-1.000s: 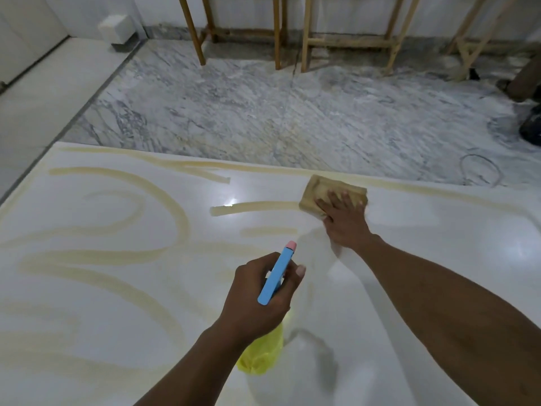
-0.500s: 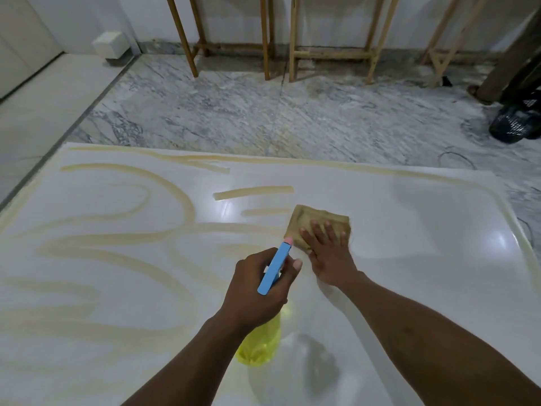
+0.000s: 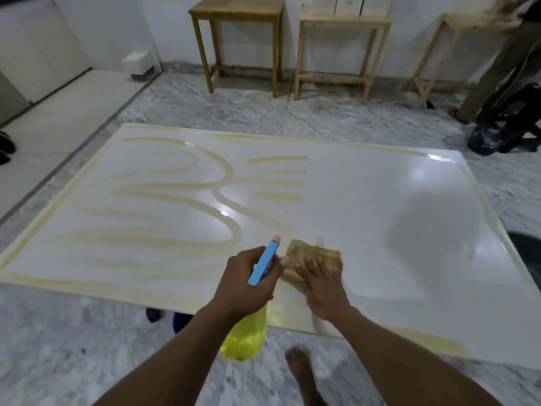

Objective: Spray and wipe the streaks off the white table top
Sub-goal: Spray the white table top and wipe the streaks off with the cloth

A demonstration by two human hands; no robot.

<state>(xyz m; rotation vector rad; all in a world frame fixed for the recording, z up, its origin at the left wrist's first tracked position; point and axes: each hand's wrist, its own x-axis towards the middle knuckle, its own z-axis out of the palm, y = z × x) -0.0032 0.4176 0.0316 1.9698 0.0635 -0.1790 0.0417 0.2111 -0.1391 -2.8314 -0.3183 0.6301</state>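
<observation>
The left hand (image 3: 248,284) grips a yellow spray bottle (image 3: 244,338) by its blue head. Just beside it at three o'clock, the right hand (image 3: 322,288) presses flat-fingered on a tan cloth (image 3: 310,253) near the six o'clock edge of the table top (image 3: 380,200). Yellowish streaks (image 3: 175,197) spread toward ten o'clock.

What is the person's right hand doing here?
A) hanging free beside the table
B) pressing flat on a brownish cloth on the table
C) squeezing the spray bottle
B: the right hand lies flat, fingers straight, on the cloth on the table top, while the left hand grips the spray bottle.
</observation>
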